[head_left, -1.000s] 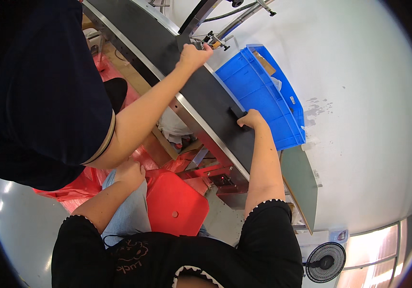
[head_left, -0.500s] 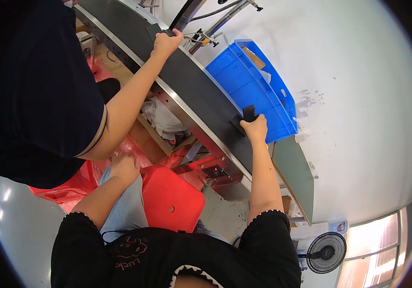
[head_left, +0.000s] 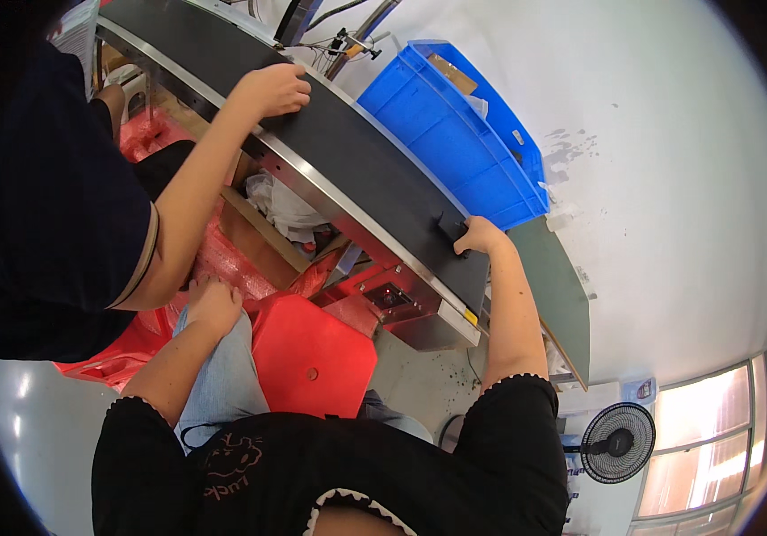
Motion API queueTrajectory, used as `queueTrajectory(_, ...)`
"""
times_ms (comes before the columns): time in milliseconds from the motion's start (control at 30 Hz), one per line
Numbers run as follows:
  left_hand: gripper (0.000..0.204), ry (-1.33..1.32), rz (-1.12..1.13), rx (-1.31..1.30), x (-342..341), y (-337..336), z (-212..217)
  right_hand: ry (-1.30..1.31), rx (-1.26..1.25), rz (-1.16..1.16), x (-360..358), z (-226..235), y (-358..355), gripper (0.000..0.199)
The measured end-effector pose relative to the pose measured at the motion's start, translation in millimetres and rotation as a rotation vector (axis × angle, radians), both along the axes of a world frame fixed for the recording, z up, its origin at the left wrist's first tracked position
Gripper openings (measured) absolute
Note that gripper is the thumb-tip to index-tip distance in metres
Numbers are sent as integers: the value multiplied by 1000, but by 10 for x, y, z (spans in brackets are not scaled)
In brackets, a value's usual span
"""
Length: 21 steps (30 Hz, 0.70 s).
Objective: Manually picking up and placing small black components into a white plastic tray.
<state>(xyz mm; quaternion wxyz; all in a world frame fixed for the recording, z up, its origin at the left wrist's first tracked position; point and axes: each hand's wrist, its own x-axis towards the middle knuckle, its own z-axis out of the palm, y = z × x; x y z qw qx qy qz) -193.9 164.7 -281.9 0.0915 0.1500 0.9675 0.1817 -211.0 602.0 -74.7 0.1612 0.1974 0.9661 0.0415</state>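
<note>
Over the right part of a dark conveyor belt [head_left: 392, 196], my right hand [head_left: 483, 237] pinches a small black part [head_left: 452, 229] between thumb and fingers. The part lies low against the belt, and its exact shape blends into the dark surface. My left hand [head_left: 214, 306] rests on my jeans-covered thigh [head_left: 222, 375], fingers spread and holding nothing. Farther up the belt, a co-worker's hand [head_left: 274, 92] hovers over the surface with bent fingers; I cannot tell whether anything is in it.
A blue crate [head_left: 455, 134] holding cardboard stands along the belt's far side. A red stool [head_left: 312, 357] is in front of me, near a red control box [head_left: 389, 299] under the belt. A green tabletop [head_left: 553, 286] adjoins at right. A black fan [head_left: 617, 442] stands lower right.
My right hand has brought the black part from a raised, upright position down toward the belt. The co-worker's hand has drawn back, and the black piece it held no longer shows. The view has shifted.
</note>
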Motion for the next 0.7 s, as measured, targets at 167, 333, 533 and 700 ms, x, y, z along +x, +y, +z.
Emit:
queueTrajectory(167, 32, 66, -27, -17, -1, 20, -62, -198, 56, -156, 117, 98, 7, 66)
queueTrajectory(333, 34, 38, -58, -53, 0, 34, 6, 132, 172, 11, 359, -27, 46, 61)
queueTrajectory(533, 36, 41, -27, -60, -5, 13, -75, 337, 95, 128, -26, 118, -497, 53)
queueTrajectory(700, 35, 39, -40, -48, -13, -10, -72, 389, 20, 261, -570, 274, -1040, 54)
